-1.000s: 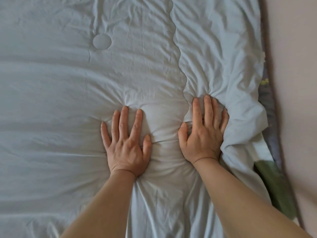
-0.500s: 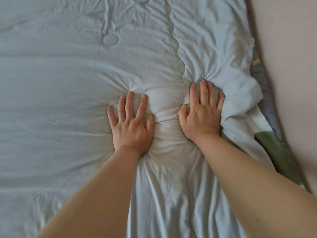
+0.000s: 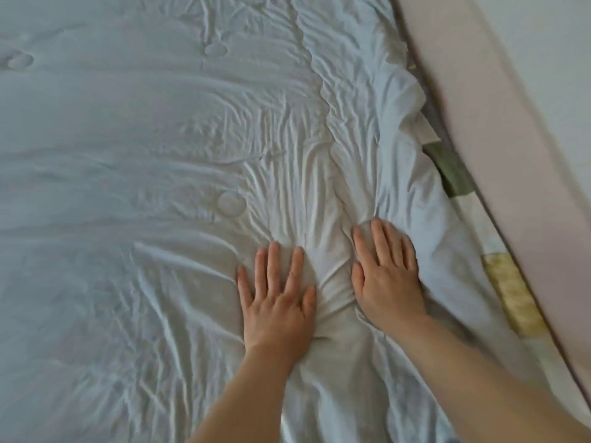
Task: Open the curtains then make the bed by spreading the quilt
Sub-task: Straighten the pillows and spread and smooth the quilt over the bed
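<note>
Both palms lie flat, fingers straight, gripping nothing: left hand [image 3: 276,302] and right hand [image 3: 388,276] press the quilt [image 3: 128,139] spread beneath and ahead of them. Best sweep outward from the ridge between them, then tug the rumpled edge beyond the right hand.

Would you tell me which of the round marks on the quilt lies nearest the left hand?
The lowest mark, just beyond the left hand; the top-middle mark and top-left mark sit far up the quilt.
</note>
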Motion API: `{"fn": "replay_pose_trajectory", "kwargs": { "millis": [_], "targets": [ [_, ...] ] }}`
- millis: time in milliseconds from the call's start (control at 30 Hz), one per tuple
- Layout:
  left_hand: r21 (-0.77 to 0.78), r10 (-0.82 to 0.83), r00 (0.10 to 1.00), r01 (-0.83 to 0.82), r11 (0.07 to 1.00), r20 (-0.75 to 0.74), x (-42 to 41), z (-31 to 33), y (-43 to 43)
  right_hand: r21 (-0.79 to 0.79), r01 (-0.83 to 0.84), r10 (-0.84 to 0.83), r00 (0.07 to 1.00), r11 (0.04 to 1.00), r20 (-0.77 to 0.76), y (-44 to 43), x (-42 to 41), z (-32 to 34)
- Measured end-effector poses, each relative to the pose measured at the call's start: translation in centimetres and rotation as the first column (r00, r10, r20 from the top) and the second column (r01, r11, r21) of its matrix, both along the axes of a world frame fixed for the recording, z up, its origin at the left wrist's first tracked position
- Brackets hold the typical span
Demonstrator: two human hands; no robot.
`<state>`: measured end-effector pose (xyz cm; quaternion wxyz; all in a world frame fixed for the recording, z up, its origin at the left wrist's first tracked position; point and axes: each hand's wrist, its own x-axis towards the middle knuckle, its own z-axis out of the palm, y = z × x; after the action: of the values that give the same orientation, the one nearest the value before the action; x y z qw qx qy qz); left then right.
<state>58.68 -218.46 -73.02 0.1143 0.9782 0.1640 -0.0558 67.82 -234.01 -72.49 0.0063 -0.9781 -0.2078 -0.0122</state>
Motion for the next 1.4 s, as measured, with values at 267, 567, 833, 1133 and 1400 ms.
{"fn": "replay_pose_trajectory", "kwargs": {
  "millis": [267, 567, 833, 1133, 1400],
  "targets": [
    [0.027, 0.008, 0.998, -0.01, 1.0, 0.06, 0.5, -0.7, 0.0, -0.01, 0.002, -0.002, 0.999, 1.0, 0.047, 0.6, 0.7, -1.3],
    [0.081, -0.014, 1.0, 0.014, 0.997, -0.011, 1.2, -0.5, 0.0, 0.067, 0.52, -0.524, 0.85, 0.852, 0.06, -3.9, 0.4, 4.6],
    [0.014, 0.057, 0.982, -0.055, 0.998, -0.179, -3.5, 2.2, -3.4, -0.054, 0.545, -0.543, 0.813, 0.837, -0.209, -7.1, -1.7, 7.3],
    [-0.045, 0.081, 0.992, -0.086, 0.995, -0.097, -10.0, 4.8, -7.5, 0.0, 0.29, -0.289, 0.956, 0.957, 0.045, -12.8, -4.2, 11.5],
    [-0.045, 0.087, 0.967, -0.1, 0.994, -0.241, -19.4, 4.4, -9.1, 0.073, 0.461, -0.44, 0.875, 0.884, -0.201, -13.9, -9.4, 9.5]
  ]
}}
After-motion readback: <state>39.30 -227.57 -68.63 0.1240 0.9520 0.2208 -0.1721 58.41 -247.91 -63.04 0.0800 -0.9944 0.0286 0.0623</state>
